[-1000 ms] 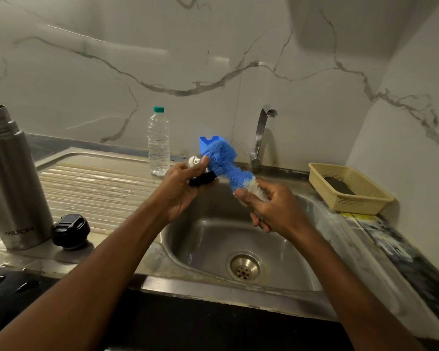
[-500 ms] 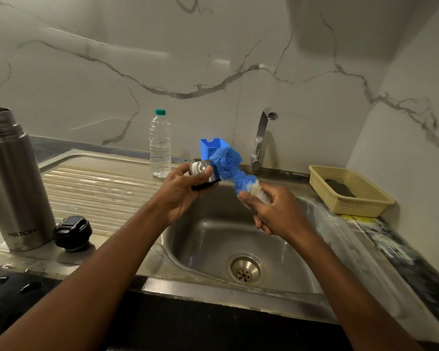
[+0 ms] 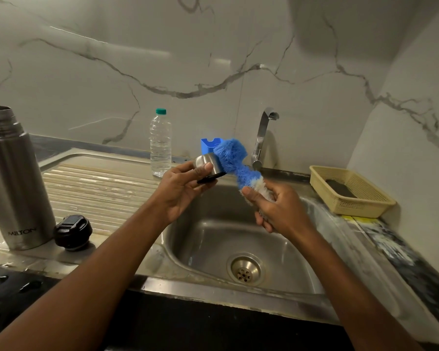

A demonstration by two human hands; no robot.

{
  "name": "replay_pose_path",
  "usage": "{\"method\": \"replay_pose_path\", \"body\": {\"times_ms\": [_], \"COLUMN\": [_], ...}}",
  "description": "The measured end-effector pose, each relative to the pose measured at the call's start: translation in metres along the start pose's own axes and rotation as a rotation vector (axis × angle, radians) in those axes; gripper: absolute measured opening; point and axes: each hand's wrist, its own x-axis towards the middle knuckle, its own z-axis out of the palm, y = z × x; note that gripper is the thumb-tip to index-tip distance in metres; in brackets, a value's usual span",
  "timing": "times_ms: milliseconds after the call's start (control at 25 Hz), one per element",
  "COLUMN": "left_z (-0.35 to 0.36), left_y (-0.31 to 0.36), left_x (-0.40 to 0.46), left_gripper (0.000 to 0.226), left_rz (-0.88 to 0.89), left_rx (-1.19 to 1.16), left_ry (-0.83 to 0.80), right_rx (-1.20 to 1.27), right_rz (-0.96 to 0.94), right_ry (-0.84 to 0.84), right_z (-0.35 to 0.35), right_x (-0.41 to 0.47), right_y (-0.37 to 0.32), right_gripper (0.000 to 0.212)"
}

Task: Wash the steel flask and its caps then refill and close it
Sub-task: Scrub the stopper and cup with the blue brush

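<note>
Midway: left hand (image 3: 185, 188) pinches the steel cap (image 3: 209, 166), right hand (image 3: 276, 211) grips the brush (image 3: 235, 160) against it; flask (image 3: 13, 178) stands unfilled, black cap (image 3: 73, 231) beside.

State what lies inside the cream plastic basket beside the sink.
A dark flat rectangular pad lies inside the cream plastic basket. The near wall hides the basket floor in front of it.

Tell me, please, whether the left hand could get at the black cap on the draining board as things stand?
Probably not yet: the left hand grips the steel cap against the brush. The black cap sits beside the flask with nothing over it, so the way is otherwise free.
</note>
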Motion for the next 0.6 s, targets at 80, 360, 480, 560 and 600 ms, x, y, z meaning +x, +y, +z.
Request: {"method": "replay_pose_path", "body": {"times_ms": [80,360,480,560,600], "left_z": [0.0013,0.0063,0.01,0.0096,0.0093], "left_y": [0.0009,-0.006,-0.0073,-0.0055,-0.0051], "left_x": [-0.0007,0.003,0.0033,0.0035,0.0039], "left_gripper": [0.044,0.032,0.027,0.04,0.043], "left_rz": [0.01,-0.084,-0.072,-0.042,-0.035], "left_rx": [-0.01,-0.088,-0.076,-0.037,-0.033], "left_ry": [0.022,0.065,0.046,0.037,0.038], "right_rx": [0.031,-0.099,-0.091,-0.03,-0.009], "right_rz": [-0.005,0.013,0.015,0.013,0.014], "right_ry": [-0.052,-0.047,-0.044,-0.069,-0.078], "right_z": [0.0003,0.0022,0.0048,0.0051,0.0045], "right_x": [-0.0012,-0.0013,-0.001,-0.0009,-0.0011], "right_y": [-0.0027,-0.0006,-0.0015,-0.0036,-0.0039], "right_gripper": [0.027,0.02,0.02,0.02,0.019]}}
